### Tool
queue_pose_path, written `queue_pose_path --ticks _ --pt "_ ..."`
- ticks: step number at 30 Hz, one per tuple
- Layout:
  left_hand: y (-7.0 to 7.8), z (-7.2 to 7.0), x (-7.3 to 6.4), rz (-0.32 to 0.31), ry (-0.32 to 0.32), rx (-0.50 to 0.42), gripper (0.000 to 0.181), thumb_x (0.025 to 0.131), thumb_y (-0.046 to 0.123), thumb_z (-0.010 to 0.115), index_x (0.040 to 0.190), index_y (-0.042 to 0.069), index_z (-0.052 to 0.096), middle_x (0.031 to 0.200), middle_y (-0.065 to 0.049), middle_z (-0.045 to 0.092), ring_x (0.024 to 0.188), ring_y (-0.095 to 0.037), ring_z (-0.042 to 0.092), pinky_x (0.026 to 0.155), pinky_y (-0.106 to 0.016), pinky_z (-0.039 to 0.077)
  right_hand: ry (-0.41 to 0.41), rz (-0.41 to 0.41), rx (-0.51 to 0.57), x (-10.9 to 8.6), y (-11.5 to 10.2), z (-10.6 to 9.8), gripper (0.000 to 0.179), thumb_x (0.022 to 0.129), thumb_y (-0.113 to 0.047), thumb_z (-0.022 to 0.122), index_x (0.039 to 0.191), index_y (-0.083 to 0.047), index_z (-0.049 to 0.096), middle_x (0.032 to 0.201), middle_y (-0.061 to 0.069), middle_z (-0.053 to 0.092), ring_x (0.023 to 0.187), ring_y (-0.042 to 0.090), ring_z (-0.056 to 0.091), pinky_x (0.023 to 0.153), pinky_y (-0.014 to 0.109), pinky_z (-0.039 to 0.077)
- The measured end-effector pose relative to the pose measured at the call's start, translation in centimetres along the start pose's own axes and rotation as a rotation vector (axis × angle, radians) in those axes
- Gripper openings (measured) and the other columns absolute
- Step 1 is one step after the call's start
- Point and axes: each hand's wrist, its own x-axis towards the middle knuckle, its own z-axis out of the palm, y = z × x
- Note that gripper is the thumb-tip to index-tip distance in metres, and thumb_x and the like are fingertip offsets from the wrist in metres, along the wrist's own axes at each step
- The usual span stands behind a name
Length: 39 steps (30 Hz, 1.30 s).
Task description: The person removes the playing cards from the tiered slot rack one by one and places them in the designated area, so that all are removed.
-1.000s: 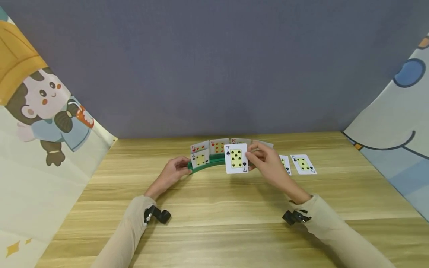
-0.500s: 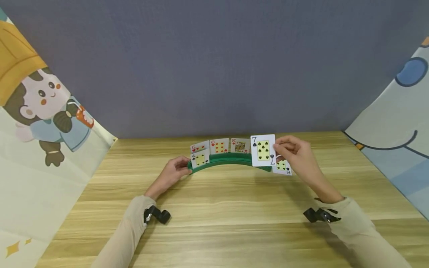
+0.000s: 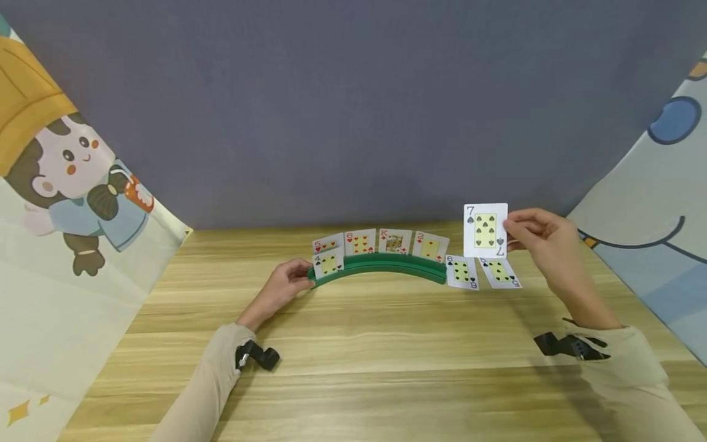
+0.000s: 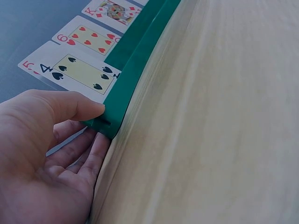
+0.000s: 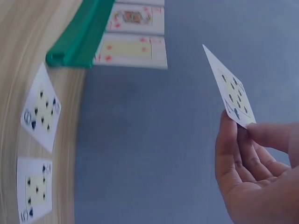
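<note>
My right hand [image 3: 552,245] pinches a seven of spades [image 3: 485,230] by its right edge, thumb in front, holding it up off the tabletop with its face toward the head camera. With thumb and fingers, my left hand [image 3: 282,285] grips the left end of a curved green card holder [image 3: 381,263]. In the holder's front row stands a four of spades [image 3: 329,264], partly covering a five of hearts [image 3: 327,244]. Behind, a six of hearts [image 3: 360,242], a king of diamonds [image 3: 394,242] and another diamond card [image 3: 430,246] stand spaced apart.
Two spade cards lie face up on the wooden table [image 3: 353,362] beyond the holder's right end: a five [image 3: 499,273] and one of unclear rank [image 3: 461,272]. A grey-blue wall [image 3: 353,123] rises behind the table. Cloths with cartoon prints hang at both sides.
My right hand has carried the seven of spades rightward and slightly up, from before the holder to above the loose cards. The left hand keeps its place on the holder.
</note>
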Motion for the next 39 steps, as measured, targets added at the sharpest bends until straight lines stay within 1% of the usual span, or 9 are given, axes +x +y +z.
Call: queue_pose_path --ticks 4,8,16,23,27,30,33,36,39 --pt "-0.2 0.0 0.1 -0.007 -0.002 0.000 0.039 0.087 -0.003 0.069 0.124 -0.008 0.058 0.123 -0.026 0.061 0.112 -0.036 0.062 0.099 -0.037 0.053 0.007 0.050 -0.077 0.2 0.7 -1.2 0.030 0.097 -0.018 0.064 0.114 0.006 0.063 0.084 -0.011 0.072 0.070 0.010 0.067 0.063 0.021 0.058" --pt "-0.3 -0.1 0.0 -0.008 -0.009 -0.005 0.040 0.087 -0.002 0.069 0.125 -0.008 0.057 0.125 -0.026 0.060 0.114 -0.037 0.061 0.100 -0.038 0.052 0.022 0.076 -0.128 0.5 1.7 -2.3 0.031 0.097 -0.018 0.064 0.116 0.007 0.063 0.083 -0.017 0.071 0.069 0.008 0.066 0.062 0.020 0.058" --pt "-0.1 -0.3 -0.1 -0.023 -0.006 -0.005 0.040 0.087 -0.002 0.069 0.125 -0.008 0.057 0.125 -0.026 0.061 0.113 -0.037 0.061 0.100 -0.040 0.052 0.056 0.119 -0.190 1.3 4.4 -4.1 0.035 0.098 -0.021 0.063 0.119 0.008 0.061 0.082 -0.024 0.066 0.071 0.003 0.064 0.063 0.017 0.057" --pt "-0.1 -0.1 0.0 -0.021 -0.005 -0.004 0.040 0.087 -0.002 0.069 0.125 -0.008 0.057 0.125 -0.026 0.060 0.114 -0.036 0.061 0.101 -0.040 0.052 0.070 0.174 -0.139 1.6 6.8 -6.0 0.030 0.097 -0.020 0.064 0.114 0.006 0.064 0.083 -0.024 0.068 0.072 0.001 0.066 0.063 0.018 0.058" --pt "-0.3 0.0 0.0 -0.026 -0.003 -0.008 0.039 0.087 -0.003 0.069 0.125 -0.008 0.058 0.125 -0.026 0.061 0.113 -0.036 0.061 0.100 -0.040 0.052 0.067 0.229 -0.149 1.7 8.0 -6.7 0.033 0.098 -0.024 0.064 0.115 0.005 0.063 0.084 -0.026 0.066 0.073 -0.001 0.066 0.064 0.019 0.058" --pt "-0.3 -0.1 0.0 -0.029 -0.005 -0.010 0.039 0.087 -0.003 0.069 0.125 -0.008 0.058 0.125 -0.026 0.061 0.113 -0.036 0.061 0.101 -0.040 0.051 0.055 0.277 -0.185 1.7 9.0 -7.0 0.040 0.099 -0.027 0.062 0.121 0.006 0.060 0.086 -0.027 0.063 0.075 -0.003 0.064 0.065 0.019 0.058" --pt "-0.3 -0.1 0.0 -0.030 -0.005 -0.007 0.039 0.087 -0.002 0.069 0.125 -0.007 0.058 0.125 -0.025 0.061 0.114 -0.036 0.061 0.101 -0.040 0.051 0.032 0.309 -0.192 1.7 10.0 -7.4 0.044 0.100 -0.027 0.060 0.126 0.008 0.056 0.088 -0.027 0.060 0.077 -0.005 0.062 0.067 0.019 0.058" --pt "-0.2 -0.1 0.0 -0.031 -0.004 -0.002 0.039 0.088 -0.002 0.069 0.125 -0.007 0.059 0.126 -0.025 0.061 0.114 -0.035 0.061 0.101 -0.040 0.051 0.008 0.320 -0.179 1.6 11.1 -7.9 0.044 0.100 -0.025 0.060 0.126 0.010 0.055 0.088 -0.028 0.060 0.078 -0.006 0.063 0.067 0.019 0.058" --pt "-0.2 -0.1 0.0 -0.030 -0.005 -0.001 0.039 0.088 -0.001 0.069 0.125 -0.006 0.059 0.126 -0.025 0.061 0.114 -0.035 0.061 0.101 -0.040 0.051 -0.013 0.320 -0.162 1.4 12.0 -8.4 0.041 0.100 -0.023 0.060 0.123 0.011 0.056 0.088 -0.028 0.061 0.077 -0.005 0.063 0.065 0.020 0.058"
